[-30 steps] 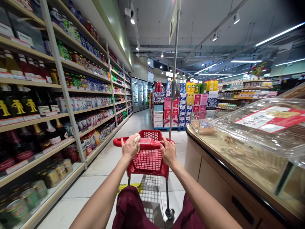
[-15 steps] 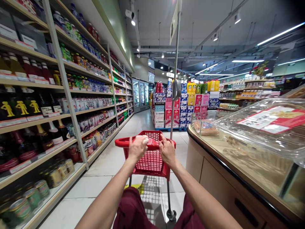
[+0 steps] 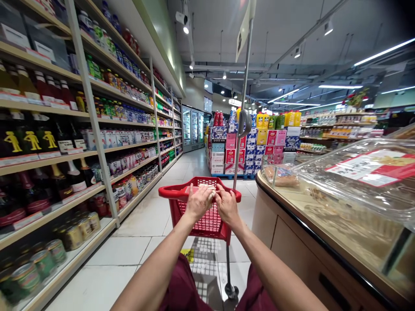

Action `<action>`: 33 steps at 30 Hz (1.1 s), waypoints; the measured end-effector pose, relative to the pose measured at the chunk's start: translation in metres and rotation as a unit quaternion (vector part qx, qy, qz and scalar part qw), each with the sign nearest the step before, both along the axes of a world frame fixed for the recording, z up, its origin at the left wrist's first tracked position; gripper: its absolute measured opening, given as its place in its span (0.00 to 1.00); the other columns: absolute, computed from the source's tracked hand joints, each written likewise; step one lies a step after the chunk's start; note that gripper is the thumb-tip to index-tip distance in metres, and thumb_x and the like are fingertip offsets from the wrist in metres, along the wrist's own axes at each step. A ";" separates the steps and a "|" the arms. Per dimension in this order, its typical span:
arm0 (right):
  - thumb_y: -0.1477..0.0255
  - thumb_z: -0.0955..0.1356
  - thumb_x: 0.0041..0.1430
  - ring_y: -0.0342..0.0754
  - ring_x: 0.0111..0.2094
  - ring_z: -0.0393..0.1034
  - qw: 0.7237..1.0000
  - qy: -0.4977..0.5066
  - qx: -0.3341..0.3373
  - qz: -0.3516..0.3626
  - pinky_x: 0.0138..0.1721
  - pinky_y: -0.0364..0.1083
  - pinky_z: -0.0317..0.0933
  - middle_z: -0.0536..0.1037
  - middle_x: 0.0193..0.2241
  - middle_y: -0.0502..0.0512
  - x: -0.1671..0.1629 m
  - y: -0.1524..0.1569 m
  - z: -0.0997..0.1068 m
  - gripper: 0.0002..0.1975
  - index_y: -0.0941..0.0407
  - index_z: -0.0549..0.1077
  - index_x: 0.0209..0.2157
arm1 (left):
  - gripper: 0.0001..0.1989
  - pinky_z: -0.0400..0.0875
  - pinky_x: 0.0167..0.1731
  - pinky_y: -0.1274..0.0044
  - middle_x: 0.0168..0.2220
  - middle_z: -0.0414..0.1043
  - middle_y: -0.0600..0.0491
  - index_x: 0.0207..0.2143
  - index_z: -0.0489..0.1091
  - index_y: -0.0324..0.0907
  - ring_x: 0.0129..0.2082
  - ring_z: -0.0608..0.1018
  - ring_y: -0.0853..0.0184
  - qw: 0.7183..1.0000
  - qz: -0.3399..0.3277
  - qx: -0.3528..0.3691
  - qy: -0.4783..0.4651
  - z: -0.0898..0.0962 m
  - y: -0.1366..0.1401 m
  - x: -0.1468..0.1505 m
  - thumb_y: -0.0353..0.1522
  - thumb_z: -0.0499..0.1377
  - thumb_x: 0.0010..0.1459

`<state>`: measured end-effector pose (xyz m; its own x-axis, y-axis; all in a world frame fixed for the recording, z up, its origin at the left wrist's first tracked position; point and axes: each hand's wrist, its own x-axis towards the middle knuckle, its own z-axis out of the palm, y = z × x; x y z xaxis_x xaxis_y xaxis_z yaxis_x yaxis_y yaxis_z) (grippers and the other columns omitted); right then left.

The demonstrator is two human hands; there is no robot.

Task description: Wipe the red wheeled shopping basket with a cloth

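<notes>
A red shopping cart [image 3: 164, 191] with a plastic mesh basket stands right in front of me. Both hands are over its handle bar. My left hand [image 3: 199, 202] is bent inward, with a small whitish, crumpled-looking thing [image 3: 210, 188] at its fingers; its kind is unclear. From the other side my right hand [image 3: 227, 205] reaches in, fingers bent and somewhat apart, their tips meeting the left fingertips and the pale thing. Neither hand is wrapped round the handle. The basket's inside is mostly hidden by the hands.
Shelves of bottles and cans [image 3: 106, 149] line the left. At right stands a counter [image 3: 269, 211] with clear plastic food packs [image 3: 356, 172]. Stacked drink cartons [image 3: 233, 155] are ahead, with glass-door fridges [image 3: 193, 125] beyond. A metal pole [image 3: 245, 86] rises beside the cart.
My left hand has moved right along the handle with the whitish thing, toward my right hand. The fingertips of both hands now meet. The view has shifted slightly.
</notes>
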<state>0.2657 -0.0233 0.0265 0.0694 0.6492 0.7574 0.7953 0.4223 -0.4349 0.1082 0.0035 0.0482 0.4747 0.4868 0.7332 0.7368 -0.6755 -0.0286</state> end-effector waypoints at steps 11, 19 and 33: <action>0.67 0.53 0.62 0.48 0.39 0.68 1.000 0.006 0.018 0.001 0.49 0.51 0.50 0.76 0.35 0.55 0.001 0.005 -0.002 0.22 0.59 0.57 0.55 | 0.15 0.35 0.57 0.56 0.49 0.68 0.54 0.46 0.64 0.50 0.50 0.69 0.64 1.000 -0.005 -0.001 -0.019 -0.002 0.004 0.002 0.35 0.48 0.55; 0.67 0.54 0.61 0.48 0.39 0.67 1.000 0.010 0.006 -0.009 0.50 0.52 0.48 0.76 0.35 0.55 -0.001 0.002 0.000 0.21 0.60 0.59 0.54 | 0.14 0.40 0.55 0.53 0.44 0.72 0.52 0.43 0.65 0.48 0.44 0.73 0.62 0.990 0.112 -0.031 -0.085 0.003 0.009 -0.021 0.37 0.47 0.56; 0.68 0.54 0.61 0.48 0.45 0.65 1.000 -0.009 -0.009 0.004 0.54 0.54 0.45 0.73 0.44 0.56 -0.008 0.008 -0.002 0.21 0.56 0.59 0.55 | 0.15 0.38 0.57 0.56 0.50 0.68 0.53 0.46 0.63 0.49 0.51 0.68 0.63 0.999 0.041 -0.004 -0.023 -0.004 0.006 -0.014 0.36 0.47 0.56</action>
<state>0.2580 -0.0150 0.0246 0.0518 0.6638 0.7461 0.7999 0.4197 -0.4289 0.0944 0.0098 0.0440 0.3989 0.5290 0.7490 0.7898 -0.6133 0.0125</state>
